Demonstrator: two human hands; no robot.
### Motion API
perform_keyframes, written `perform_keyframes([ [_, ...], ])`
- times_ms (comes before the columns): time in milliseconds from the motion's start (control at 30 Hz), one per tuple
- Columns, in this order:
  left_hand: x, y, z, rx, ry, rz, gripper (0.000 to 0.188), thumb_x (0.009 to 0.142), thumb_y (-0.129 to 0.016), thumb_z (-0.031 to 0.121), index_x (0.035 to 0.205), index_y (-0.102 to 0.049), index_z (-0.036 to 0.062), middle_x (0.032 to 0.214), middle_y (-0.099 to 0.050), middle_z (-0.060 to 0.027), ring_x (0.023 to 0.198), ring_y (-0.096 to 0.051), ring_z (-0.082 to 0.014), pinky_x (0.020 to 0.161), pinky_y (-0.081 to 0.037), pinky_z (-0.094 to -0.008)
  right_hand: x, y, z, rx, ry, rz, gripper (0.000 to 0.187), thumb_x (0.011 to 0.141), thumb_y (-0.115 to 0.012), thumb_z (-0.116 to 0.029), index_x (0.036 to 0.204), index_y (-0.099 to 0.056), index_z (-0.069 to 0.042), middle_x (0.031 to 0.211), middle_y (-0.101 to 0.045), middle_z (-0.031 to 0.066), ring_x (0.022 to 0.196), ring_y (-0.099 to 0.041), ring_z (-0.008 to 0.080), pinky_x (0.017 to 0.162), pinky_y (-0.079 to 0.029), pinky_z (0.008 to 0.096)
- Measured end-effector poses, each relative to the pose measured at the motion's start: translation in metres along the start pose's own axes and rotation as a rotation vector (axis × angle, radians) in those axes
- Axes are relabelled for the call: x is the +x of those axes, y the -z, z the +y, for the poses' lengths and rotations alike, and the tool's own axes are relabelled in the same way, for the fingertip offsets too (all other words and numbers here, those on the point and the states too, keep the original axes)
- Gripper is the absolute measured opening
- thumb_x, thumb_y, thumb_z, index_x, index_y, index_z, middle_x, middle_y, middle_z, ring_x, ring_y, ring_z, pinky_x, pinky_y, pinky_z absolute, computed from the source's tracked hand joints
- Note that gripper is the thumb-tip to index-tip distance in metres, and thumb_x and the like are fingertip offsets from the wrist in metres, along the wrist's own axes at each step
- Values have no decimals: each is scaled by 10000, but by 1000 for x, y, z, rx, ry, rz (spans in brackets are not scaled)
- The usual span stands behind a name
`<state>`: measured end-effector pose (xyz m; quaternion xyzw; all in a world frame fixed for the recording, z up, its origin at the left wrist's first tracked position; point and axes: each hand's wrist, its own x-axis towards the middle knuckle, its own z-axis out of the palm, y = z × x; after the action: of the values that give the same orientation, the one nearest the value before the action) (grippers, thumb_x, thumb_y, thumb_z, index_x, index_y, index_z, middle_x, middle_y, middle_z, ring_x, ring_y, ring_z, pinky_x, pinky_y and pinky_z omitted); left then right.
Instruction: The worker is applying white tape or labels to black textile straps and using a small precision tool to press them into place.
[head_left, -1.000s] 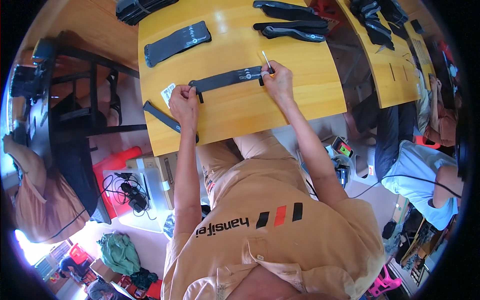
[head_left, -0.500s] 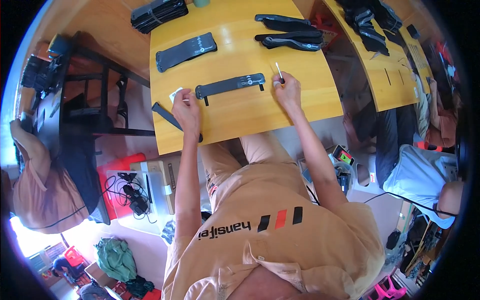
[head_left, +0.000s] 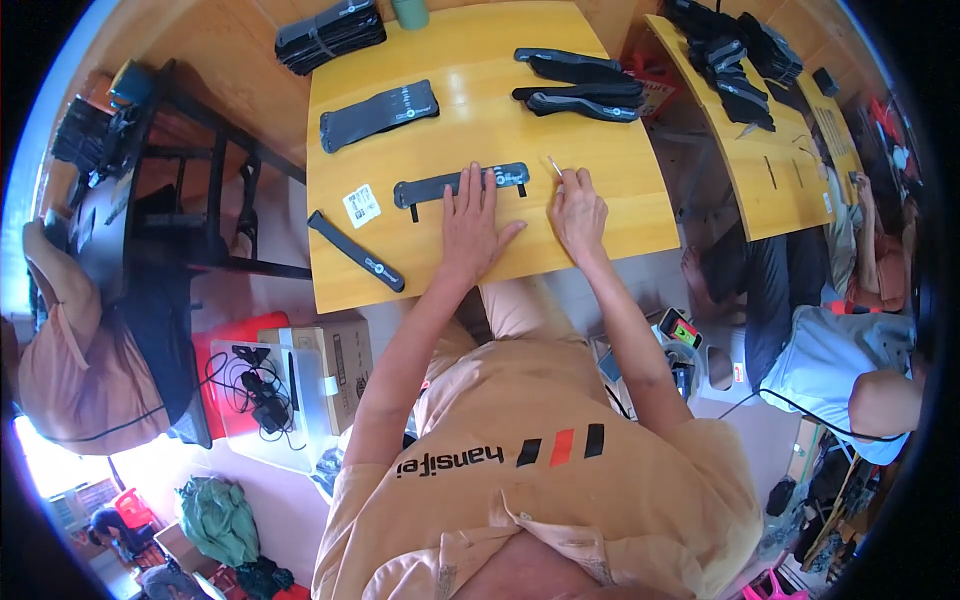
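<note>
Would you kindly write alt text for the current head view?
A left hand rests on a dark strap on a yellow table; the right hand holds a thin tool. A white label and narrow strap lie further left.

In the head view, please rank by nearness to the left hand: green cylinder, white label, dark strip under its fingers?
From the left hand:
1. Dark strip: under its fingers.
2. White label: to its left.
3. Green cylinder: at the table's far edge.

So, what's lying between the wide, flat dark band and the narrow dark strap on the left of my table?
In the head view, a white printed label lies there, apart from both the wide band and the narrow strap.
</note>
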<state>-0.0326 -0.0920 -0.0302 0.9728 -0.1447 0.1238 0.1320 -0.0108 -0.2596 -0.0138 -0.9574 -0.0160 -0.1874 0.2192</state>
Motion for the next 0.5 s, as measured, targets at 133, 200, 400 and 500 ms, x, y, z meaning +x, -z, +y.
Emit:
perform_keyframes([
  [133,6,1,6,3,8,-32,896,728,-525,592,1312,-279,-40,1384,-220,-227,1297,-193,-334,1023,-180,-508,0,-2,3,-43,7,13,72,772,-514,-72,831,-527,-33,826,-516,138,600,-580,347,532,-479,438],
  [200,8,1,8,-26,18,-48,918,696,-534,626,1327,-285,7,1368,-217,-265,1289,-186,-373,1004,-179,-549,0,0,1,-33,9,8,70,778,-508,-79,828,-526,-32,827,-517,139,601,-580,349,531,-478,440],
  [400,5,3,14,79,77,-111,877,677,-520,659,1358,-287,159,1360,-194,-304,1283,-162,-413,989,-142,-595,-3,-5,-2,-15,53,34,74,789,-495,-90,824,-522,-31,840,-522,143,614,-577,356,537,-474,450],
  [500,0,-9,6,-55,70,9,883,671,-516,668,1351,-307,145,1370,-178,-300,1287,-159,-407,994,-127,-594,-5,-5,-4,-9,92,52,79,787,-495,-90,835,-524,-35,849,-524,142,628,-576,358,543,-473,451],
])
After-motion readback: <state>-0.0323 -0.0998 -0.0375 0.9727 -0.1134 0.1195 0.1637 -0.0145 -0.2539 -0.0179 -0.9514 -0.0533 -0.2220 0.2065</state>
